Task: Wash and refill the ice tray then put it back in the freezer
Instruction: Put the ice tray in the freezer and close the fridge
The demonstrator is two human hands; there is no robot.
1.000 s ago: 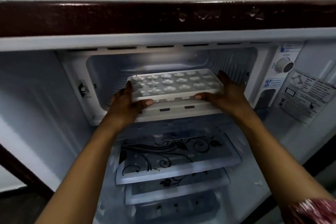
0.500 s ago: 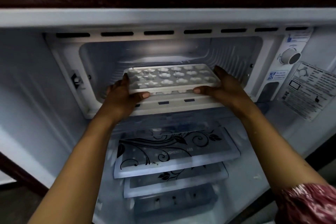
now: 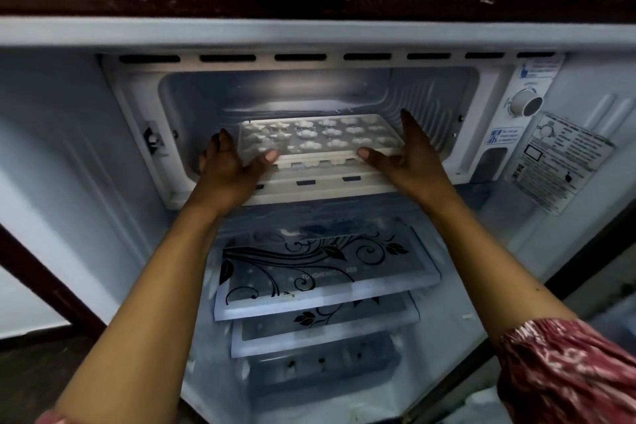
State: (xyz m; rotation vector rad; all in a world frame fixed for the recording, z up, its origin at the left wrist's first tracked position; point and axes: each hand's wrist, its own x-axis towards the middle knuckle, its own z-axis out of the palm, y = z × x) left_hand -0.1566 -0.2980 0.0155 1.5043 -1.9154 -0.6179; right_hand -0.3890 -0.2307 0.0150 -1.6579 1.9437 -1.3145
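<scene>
Now that the ice tray [image 3: 320, 138] sits deeper in the freezer compartment [image 3: 430, 96] than half a second ago, both hands have eased off their grip. Left hand [image 3: 225, 167]: fingers straight beside the tray's left end, thumb on its front edge. Right hand [image 3: 411, 157]: same at the right end. Tray looks set down on the compartment floor, just behind the front lip. Placement looks nearly done; next is pulling the hands out. Water in cells: can't tell.
</scene>
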